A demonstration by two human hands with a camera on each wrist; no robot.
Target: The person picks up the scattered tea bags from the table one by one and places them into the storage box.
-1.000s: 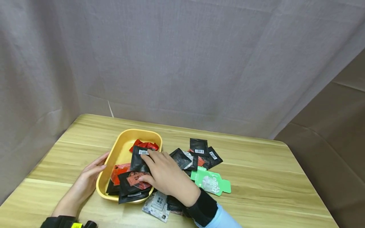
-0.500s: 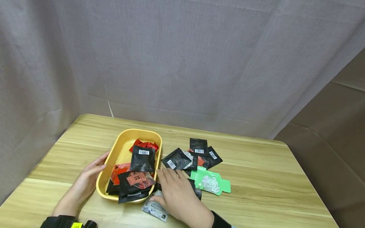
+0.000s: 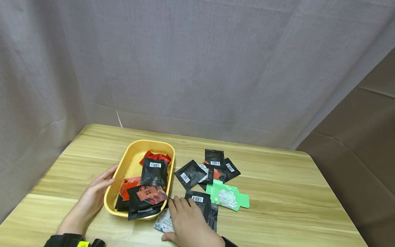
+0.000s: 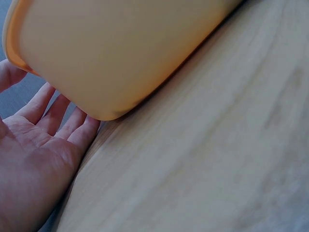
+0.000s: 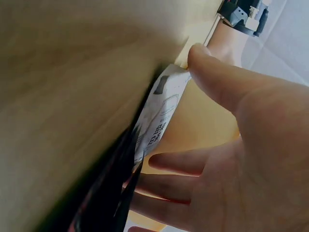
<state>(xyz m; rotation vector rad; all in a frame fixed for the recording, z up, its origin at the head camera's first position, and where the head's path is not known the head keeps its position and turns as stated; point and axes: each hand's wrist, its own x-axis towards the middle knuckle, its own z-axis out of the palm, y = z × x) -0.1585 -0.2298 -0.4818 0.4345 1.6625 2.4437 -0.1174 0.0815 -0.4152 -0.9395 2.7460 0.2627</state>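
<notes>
A yellow plastic bin (image 3: 133, 157) stands on the left of the table, holding several black sachets (image 3: 154, 173) and a red crinkled packet (image 3: 155, 157). Against its left side rests my left hand (image 3: 97, 190); the left wrist view has the fingers touching the outer wall, the thumb by the rim. My right hand (image 3: 191, 223) lies over sachets just right of the bin, fingers extended. It partly covers a white patterned sachet (image 3: 163, 221) and a black sachet (image 3: 199, 200) with a barcode. In the right wrist view the thumb touches or nearly touches the white sachet's (image 5: 161, 111) edge.
Beyond my right hand, several more black sachets (image 3: 189, 174) overlap in a loose pile. A green packet (image 3: 229, 197) lies beside them on the wooden table (image 3: 277, 192). Grey cloth (image 3: 197, 68) hangs behind the table's far edge.
My right hand has let go of a black sachet inside the bin and moved out, right and towards me, onto the sachets on the table. My left hand stays at the bin.
</notes>
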